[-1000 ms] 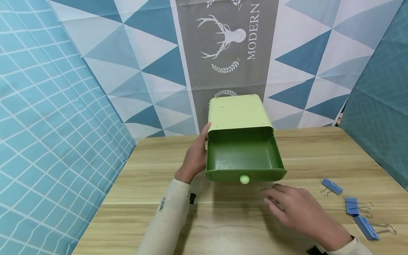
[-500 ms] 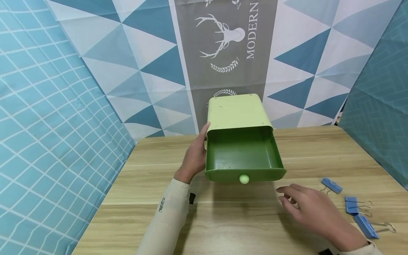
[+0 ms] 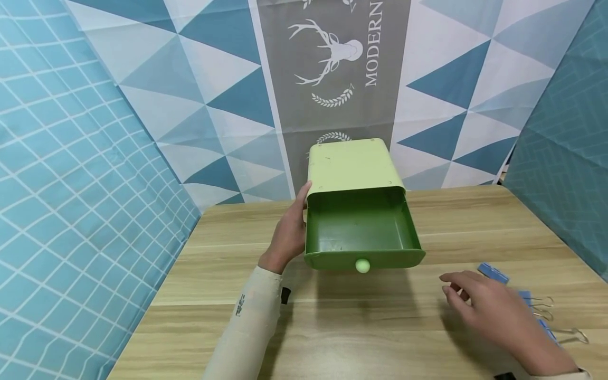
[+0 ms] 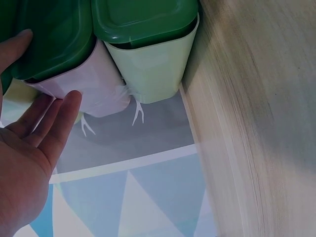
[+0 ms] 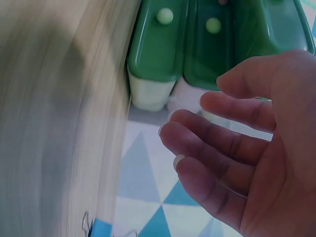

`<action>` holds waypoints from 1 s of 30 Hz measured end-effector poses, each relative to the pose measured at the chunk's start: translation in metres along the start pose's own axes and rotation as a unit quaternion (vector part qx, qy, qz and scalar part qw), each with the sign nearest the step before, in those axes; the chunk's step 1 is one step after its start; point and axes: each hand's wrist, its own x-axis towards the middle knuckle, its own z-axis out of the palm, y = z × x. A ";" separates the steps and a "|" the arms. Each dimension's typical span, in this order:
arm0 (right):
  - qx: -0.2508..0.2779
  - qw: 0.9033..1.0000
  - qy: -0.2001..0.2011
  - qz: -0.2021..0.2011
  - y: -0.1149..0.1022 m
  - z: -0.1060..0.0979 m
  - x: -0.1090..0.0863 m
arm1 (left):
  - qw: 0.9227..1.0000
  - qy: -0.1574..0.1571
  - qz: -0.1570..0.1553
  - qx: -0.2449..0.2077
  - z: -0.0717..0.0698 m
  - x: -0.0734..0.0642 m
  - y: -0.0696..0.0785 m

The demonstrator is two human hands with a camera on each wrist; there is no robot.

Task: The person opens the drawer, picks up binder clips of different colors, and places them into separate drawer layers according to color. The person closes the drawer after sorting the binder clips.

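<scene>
A pale green drawer box (image 3: 351,166) stands at the back of the table, its green drawer (image 3: 361,258) pulled out, with nothing visible inside. A round light green knob (image 3: 362,265) sits on the drawer's front. My left hand (image 3: 288,235) rests against the box's left side, fingers mostly straight; the left wrist view shows them beside a pink box (image 4: 94,84) in the stack. Held over the table right of the drawer, my right hand (image 3: 496,311) is loosely curled with nothing in it. Three blue binder clips (image 3: 493,272) lie near it, two partly hidden behind the hand.
Below the top box, the wrist views show a pink box and a pale cream-green box (image 4: 153,69) against the wooden table (image 3: 228,295). Patterned cloth (image 3: 228,105) hangs close behind the stack. Blue checked cloth (image 3: 85,211) borders the left, and teal cloth (image 3: 565,148) the right.
My right hand has moved right, away from the drawer front toward the binder clips, and now covers part of them. The left hand and the open drawer have stayed in place.
</scene>
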 end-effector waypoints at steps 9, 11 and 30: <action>-0.011 0.999 0.037 0.015 0.025 -0.006 -0.001 | 1.000 -0.003 -0.001 -0.005 0.000 -0.001 0.001; -0.019 0.999 0.041 0.025 0.030 -0.007 -0.001 | 1.000 -0.001 -0.001 -0.008 0.000 -0.001 0.000; -0.037 0.991 -0.037 0.123 0.068 -0.008 0.003 | 1.000 0.002 0.010 -0.020 0.002 -0.001 -0.004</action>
